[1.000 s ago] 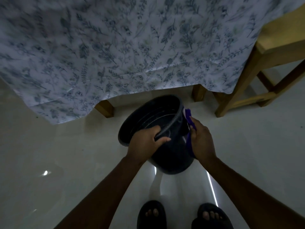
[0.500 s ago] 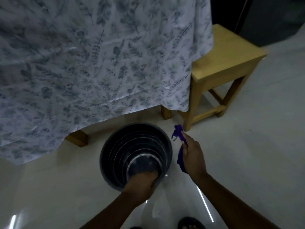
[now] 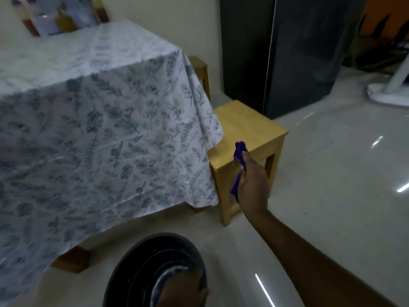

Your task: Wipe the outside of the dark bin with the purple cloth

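Note:
The dark bin (image 3: pixel 141 269) stands upright on the pale floor at the bottom of the view, its ribbed inside facing me. My left hand (image 3: pixel 188 293) grips its near rim at the lower edge of the frame, partly cut off. My right hand (image 3: pixel 253 187) is raised well above and to the right of the bin, in front of the wooden stool. It is closed around the purple cloth (image 3: pixel 239 158), whose ends stick out above and below the fist. The cloth does not touch the bin.
A table with a leaf-patterned white cloth (image 3: pixel 99 129) fills the left side, its wooden leg (image 3: pixel 73 260) near the bin. A wooden stool (image 3: pixel 250 134) stands to the right of it. A dark fridge (image 3: pixel 287 52) and a white fan base (image 3: pixel 389 94) stand further back.
The view has tilted upward and the bin now sits upright on the floor. My right hand has lifted the cloth away from the bin's side toward the stool.

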